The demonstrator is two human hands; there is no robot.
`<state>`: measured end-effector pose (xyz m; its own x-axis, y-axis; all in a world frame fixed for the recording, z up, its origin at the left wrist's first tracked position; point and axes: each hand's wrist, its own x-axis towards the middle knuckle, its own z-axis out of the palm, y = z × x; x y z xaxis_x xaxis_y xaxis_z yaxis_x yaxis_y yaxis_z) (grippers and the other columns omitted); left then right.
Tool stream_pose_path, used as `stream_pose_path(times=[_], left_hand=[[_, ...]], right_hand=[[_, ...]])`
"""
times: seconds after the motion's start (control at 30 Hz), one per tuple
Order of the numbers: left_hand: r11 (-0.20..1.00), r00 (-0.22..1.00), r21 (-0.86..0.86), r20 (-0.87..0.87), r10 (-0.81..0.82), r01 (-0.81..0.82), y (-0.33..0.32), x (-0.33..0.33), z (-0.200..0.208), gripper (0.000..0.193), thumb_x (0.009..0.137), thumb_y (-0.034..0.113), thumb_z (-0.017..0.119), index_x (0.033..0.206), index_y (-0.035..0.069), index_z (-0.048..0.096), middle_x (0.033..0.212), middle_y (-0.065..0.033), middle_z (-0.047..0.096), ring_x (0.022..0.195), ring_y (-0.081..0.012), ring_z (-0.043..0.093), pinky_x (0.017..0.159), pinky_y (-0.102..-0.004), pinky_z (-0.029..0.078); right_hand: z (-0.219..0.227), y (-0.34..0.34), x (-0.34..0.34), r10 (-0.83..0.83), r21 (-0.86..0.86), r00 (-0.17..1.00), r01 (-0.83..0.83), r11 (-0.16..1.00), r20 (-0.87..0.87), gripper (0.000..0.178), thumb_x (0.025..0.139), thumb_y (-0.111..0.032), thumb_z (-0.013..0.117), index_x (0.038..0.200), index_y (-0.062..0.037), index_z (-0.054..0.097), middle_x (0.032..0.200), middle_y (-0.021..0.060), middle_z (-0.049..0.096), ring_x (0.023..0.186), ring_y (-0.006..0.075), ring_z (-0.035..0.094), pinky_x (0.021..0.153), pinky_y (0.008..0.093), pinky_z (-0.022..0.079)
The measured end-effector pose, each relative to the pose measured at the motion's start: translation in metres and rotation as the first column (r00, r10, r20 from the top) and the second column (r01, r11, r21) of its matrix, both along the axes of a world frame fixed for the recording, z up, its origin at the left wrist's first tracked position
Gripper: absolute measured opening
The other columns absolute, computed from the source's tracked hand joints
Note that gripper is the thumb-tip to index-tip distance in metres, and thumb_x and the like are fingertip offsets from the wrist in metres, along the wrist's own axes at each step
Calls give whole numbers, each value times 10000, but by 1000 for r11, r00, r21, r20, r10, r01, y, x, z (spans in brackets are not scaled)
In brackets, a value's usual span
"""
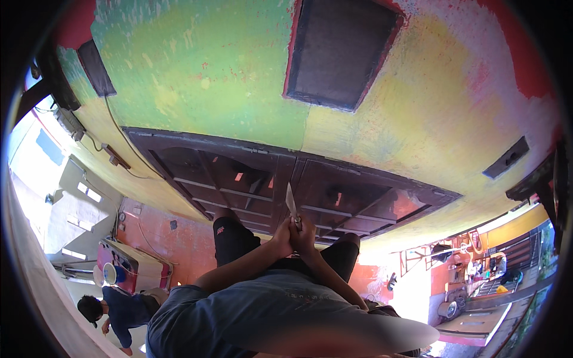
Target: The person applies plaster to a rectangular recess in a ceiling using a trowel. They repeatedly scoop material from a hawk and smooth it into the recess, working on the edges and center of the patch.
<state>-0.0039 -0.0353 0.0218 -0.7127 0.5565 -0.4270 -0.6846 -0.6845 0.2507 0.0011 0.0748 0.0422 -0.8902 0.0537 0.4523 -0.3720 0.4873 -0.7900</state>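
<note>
Both my hands are together in front of my body, fingers closed. My right hand (304, 235) wraps the dark handle of a knife-like tool (290, 200) with a pale, narrow, tapering blade pointing up and away. Pressed against it, my left hand (283, 237) also closes around the handle end; its fingers are partly hidden. Past the blade stands a dark brown double door (292, 170) with glass panes. I cannot tell whether the blade's tip touches anything.
A patchy green and yellow wall (215, 77) with a dark panel (340, 51) rises above the door. At lower left, another person (128, 313) bends near a low counter (143, 268) with a bucket (113, 273). Racks and household things (471, 262) stand at the right.
</note>
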Motion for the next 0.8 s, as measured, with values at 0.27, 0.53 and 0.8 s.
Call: stream_pose_path(times=[0.27,0.53,0.8], left_hand=[[973,959,-68,-166,-229,221,-22,10,30,573,1076,489,401,1471,89,515,1474,-140,570,1319,-336,565,1137,-508,416],[954,940,17,-175,-292,299,37,-1,-12,609,1076,531,383,1493,93,449,1516,-144,523,1310,-308,555,1130,-500,410],[939,889,-96,-302,-344,331,10,9,58,576,1080,499,404,1481,96,499,1550,-156,502,1348,-321,550,1134,-503,418]], right_hand=[[-21,101,-2,-326,-116,943,332,936,65,116,965,-66,636,1058,-13,681,619,55,548,541,109,529,524,307,413],[-15,56,24,-275,-22,951,275,961,-143,132,972,-41,616,1089,-22,674,654,35,574,541,110,551,507,294,406],[-11,149,35,-558,-203,789,609,767,256,134,965,-75,627,1073,-15,679,708,84,620,590,175,614,557,328,464]])
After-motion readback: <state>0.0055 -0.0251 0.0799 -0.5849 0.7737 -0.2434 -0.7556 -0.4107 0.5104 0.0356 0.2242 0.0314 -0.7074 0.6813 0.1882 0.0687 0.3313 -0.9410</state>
